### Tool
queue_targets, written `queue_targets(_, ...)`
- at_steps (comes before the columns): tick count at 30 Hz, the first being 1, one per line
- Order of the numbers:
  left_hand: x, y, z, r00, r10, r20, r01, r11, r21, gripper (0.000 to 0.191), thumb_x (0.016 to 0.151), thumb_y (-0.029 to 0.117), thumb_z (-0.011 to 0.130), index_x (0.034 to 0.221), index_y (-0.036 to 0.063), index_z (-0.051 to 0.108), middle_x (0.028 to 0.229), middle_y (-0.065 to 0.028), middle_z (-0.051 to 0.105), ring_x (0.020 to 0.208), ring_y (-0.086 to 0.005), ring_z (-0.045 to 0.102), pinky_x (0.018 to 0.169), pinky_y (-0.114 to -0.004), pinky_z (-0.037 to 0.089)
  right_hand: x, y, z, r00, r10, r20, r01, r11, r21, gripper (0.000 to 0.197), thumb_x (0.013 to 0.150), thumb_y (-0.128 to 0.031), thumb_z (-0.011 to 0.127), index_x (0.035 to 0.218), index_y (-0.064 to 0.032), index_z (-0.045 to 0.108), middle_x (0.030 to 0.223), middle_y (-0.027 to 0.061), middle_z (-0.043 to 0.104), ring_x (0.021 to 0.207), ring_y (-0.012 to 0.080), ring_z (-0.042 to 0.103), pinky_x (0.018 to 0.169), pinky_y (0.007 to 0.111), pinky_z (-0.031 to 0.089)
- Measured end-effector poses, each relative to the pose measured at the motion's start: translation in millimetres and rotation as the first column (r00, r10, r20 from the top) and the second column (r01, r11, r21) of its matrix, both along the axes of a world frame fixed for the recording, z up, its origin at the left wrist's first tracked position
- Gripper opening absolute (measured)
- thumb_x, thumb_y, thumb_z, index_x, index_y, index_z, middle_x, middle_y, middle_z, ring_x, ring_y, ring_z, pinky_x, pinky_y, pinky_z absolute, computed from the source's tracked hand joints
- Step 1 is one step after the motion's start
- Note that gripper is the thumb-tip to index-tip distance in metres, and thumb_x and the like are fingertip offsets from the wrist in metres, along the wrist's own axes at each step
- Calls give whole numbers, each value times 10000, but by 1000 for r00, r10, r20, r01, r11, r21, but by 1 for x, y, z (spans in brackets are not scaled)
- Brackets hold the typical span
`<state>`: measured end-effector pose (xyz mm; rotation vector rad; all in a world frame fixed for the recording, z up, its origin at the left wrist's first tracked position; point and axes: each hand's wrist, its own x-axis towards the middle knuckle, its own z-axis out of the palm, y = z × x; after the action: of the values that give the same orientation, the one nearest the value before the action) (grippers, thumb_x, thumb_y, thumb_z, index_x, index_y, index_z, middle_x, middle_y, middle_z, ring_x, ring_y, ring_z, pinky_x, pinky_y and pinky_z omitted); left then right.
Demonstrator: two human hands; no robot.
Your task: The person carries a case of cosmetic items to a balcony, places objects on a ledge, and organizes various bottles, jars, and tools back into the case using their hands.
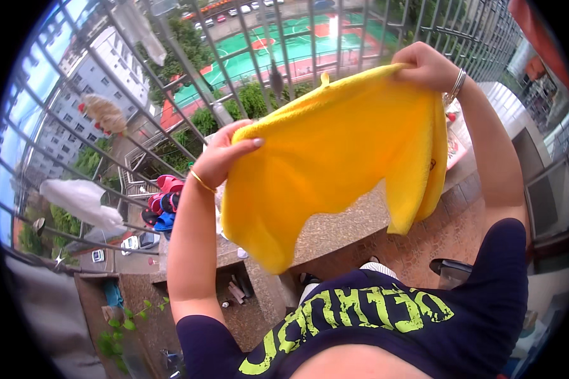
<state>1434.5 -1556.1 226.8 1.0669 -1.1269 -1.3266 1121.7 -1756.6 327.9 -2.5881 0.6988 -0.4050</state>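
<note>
A yellow fleecy cloth (332,142), which may be a towel or a garment, hangs spread between my two raised hands. My left hand (225,154) pinches its upper left corner, with the thumb on the near side. At the upper right, my right hand (424,68) is closed on the other end of the top edge. A small loop stands up from that edge between the hands. The lower part drapes in loose folds over the view of a stone ledge (341,227), with a small dark mark on the right fold.
Metal window bars (291,52) rise beyond the cloth. Several colourful slippers (163,203) sit by the bars at left, near a hanging white cloth (83,201). A plant (118,331) grows at lower left. Brown floor tiles (408,251) lie below the ledge.
</note>
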Motion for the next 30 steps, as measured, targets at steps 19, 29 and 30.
queue_targets(19, -282, -354, 33, 729, 53, 683, 244, 911, -332, 219, 790, 205, 440, 945, 53, 468, 820, -43, 504, 757, -146, 522, 691, -296, 422, -372, -332, -25, 883, -468, 25, 466, 871, -153, 279, 719, -299, 544, 758, -27, 592, 653, 35, 572, 621, 117, 552, 581, 252, 447)
queue_targets(29, -351, -575, -9, 381, 315, 869, 5, 940, -342, 212, 744, 61, 517, 952, 60, 474, 917, -182, 587, 867, -345, 555, 762, -374, 439, -431, -536, -62, 542, -829, 138, 795, 453, -403, 233, 693, -286, 577, 791, -99, 675, 742, 98, 639, 820, 213, 624, 782, 334, 468)
queue_targets(30, -358, -595, -16, 367, 339, 866, -15, 933, -358, 243, 733, 46, 555, 961, 57, 470, 935, -182, 591, 894, -356, 555, 775, -382, 439, -434, -559, -70, 542, -829, 140, 780, 434, -450, 225, 741, -255, 563, 844, -80, 663, 761, 109, 649, 755, 219, 646, 680, 330, 510)
